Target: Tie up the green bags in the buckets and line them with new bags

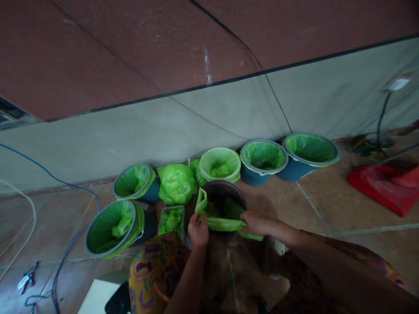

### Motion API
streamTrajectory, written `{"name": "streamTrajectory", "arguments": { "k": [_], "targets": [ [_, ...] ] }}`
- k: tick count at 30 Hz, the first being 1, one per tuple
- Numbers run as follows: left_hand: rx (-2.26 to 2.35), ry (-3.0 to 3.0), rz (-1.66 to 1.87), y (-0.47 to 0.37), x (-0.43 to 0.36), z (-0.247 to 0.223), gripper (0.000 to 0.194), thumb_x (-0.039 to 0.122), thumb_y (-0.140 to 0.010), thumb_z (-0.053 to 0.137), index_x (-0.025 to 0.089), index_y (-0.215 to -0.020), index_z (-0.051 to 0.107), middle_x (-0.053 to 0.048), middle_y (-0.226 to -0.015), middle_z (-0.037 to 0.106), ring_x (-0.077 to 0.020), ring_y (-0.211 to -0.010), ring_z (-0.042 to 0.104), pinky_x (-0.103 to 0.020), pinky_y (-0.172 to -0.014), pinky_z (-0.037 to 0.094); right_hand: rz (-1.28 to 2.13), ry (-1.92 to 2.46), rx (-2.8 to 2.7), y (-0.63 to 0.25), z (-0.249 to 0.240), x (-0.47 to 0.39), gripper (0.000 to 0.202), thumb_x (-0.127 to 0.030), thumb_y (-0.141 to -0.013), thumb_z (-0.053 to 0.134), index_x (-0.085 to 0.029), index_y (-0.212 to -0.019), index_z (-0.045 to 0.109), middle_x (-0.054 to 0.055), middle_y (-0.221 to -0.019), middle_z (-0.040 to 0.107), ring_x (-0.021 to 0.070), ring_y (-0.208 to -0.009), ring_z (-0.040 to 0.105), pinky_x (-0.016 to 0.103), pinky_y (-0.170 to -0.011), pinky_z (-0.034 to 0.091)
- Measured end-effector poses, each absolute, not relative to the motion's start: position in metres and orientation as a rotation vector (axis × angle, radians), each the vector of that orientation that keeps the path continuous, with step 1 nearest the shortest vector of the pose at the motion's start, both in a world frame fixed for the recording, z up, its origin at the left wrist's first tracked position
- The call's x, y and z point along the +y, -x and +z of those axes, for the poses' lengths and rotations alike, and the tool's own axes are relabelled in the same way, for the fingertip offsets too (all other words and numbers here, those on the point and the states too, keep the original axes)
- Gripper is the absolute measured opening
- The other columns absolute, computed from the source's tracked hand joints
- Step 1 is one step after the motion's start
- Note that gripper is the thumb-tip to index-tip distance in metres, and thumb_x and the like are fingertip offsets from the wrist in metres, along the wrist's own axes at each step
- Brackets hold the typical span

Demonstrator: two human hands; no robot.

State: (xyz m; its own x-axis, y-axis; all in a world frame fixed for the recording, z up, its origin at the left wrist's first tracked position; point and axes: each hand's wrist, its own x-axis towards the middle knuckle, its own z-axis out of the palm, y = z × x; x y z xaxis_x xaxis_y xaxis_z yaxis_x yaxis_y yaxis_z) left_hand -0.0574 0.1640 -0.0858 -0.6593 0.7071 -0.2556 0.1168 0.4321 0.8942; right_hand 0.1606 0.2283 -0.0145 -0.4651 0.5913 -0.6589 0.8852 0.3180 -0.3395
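A dark brown bin [236,188] stands on the floor in front of me, with a green plastic bag [225,224] partly inside it. My left hand [198,229] grips the bag's edge at the near left of the bin. At the near right, my right hand [257,222] is closed on the same edge, and some of the bag sticks out beneath it. Between my hands the bag's edge is stretched across the near rim. A clear box of crumpled green plastic [172,220] lies just left of my left hand.
Bins lined with green bags stand along the wall, including a blue bin [262,176] and a pale green bin [220,152]. A full green bag [176,183] sits among them. A red dustpan [379,187] lies right; a blue cable [70,237] and keys [26,279] lie left.
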Motion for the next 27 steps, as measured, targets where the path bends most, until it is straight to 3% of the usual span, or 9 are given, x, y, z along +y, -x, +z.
{"name": "streamTrajectory", "arguments": {
  "k": [3,6,10,13,16,20,23,27],
  "targets": [
    [1.813,-0.504,1.359,0.056,0.162,-0.090,0.031,0.027,-0.070,0.069,0.010,-0.095,0.074,-0.014,-0.101,0.075,-0.0259,-0.098,0.069,-0.039,-0.093,0.051,-1.325,-0.994,1.905,-0.167,-0.010,0.221,0.050,-0.049,-0.072,0.075,-0.015,-0.109,0.070,0.006,-0.087,0.072,0.0191,-0.057,0.067,0.026,-0.053,0.048],
    [1.640,-0.540,1.395,0.050,0.159,-0.089,0.033,0.023,-0.064,0.069,0.011,-0.094,0.075,-0.012,-0.099,0.076,-0.0255,-0.096,0.069,-0.039,-0.092,0.051,-1.337,-1.095,2.115,-0.163,-0.010,0.227,0.048,-0.057,-0.082,0.064,-0.016,-0.105,0.072,0.007,-0.088,0.073,0.0194,-0.066,0.068,0.026,-0.059,0.047],
    [1.514,-0.610,1.372,0.041,0.162,-0.083,0.041,0.016,-0.058,0.065,0.013,-0.098,0.075,-0.010,-0.101,0.075,-0.0235,-0.097,0.068,-0.037,-0.091,0.050,-1.221,-1.394,2.445,-0.136,-0.026,0.236,0.039,-0.048,-0.087,0.062,-0.017,-0.109,0.071,0.009,-0.099,0.075,0.0219,-0.092,0.069,0.025,-0.075,0.047],
    [1.447,-0.561,1.390,0.035,0.170,-0.077,0.043,0.014,-0.057,0.062,0.013,-0.098,0.075,-0.009,-0.102,0.075,-0.0216,-0.097,0.067,-0.034,-0.092,0.049,-1.376,-1.386,2.434,-0.111,-0.045,0.234,0.038,-0.043,-0.083,0.067,-0.016,-0.110,0.071,0.010,-0.102,0.075,0.0220,-0.091,0.070,0.025,-0.074,0.047],
    [1.383,-0.470,1.435,0.033,0.176,-0.073,0.044,0.016,-0.059,0.061,0.013,-0.102,0.072,-0.009,-0.108,0.073,-0.0204,-0.100,0.067,-0.032,-0.093,0.050,-1.386,-1.500,2.460,-0.094,-0.058,0.233,0.024,-0.030,-0.085,0.063,-0.014,-0.098,0.074,0.011,-0.100,0.075,0.0230,-0.094,0.069,0.025,-0.075,0.046],
    [1.689,-0.473,1.386,0.035,0.178,-0.067,0.052,0.023,-0.069,0.063,0.011,-0.120,0.063,-0.012,-0.105,0.073,-0.0203,-0.091,0.069,-0.032,-0.082,0.053,-1.542,-1.681,2.364,-0.089,-0.066,0.242,0.026,-0.017,-0.088,0.049,-0.014,-0.076,0.072,0.006,-0.073,0.072,0.0169,-0.072,0.068,0.023,-0.067,0.046],
    [2.056,-0.655,1.162,0.034,0.179,-0.064,0.045,0.032,-0.072,0.070,0.010,-0.111,0.066,-0.015,-0.105,0.072,-0.0233,-0.094,0.068,-0.032,-0.081,0.052,-1.869,-1.785,2.144,-0.089,-0.072,0.245,0.027,-0.015,-0.087,0.045,-0.015,-0.068,0.064,0.001,-0.061,0.062,0.0116,-0.053,0.060,0.020,-0.054,0.044],
    [2.156,-0.812,0.864,0.029,0.186,-0.071,0.045,0.032,-0.070,0.077,0.012,-0.109,0.067,-0.011,-0.091,0.074,-0.0218,-0.085,0.071,-0.029,-0.075,0.052,-2.214,-1.811,1.980,-0.088,-0.080,0.241,0.024,-0.019,-0.087,0.045,-0.017,-0.067,0.057,-0.003,-0.060,0.054,0.0100,-0.050,0.054,0.019,-0.049,0.046]
  ]
}}
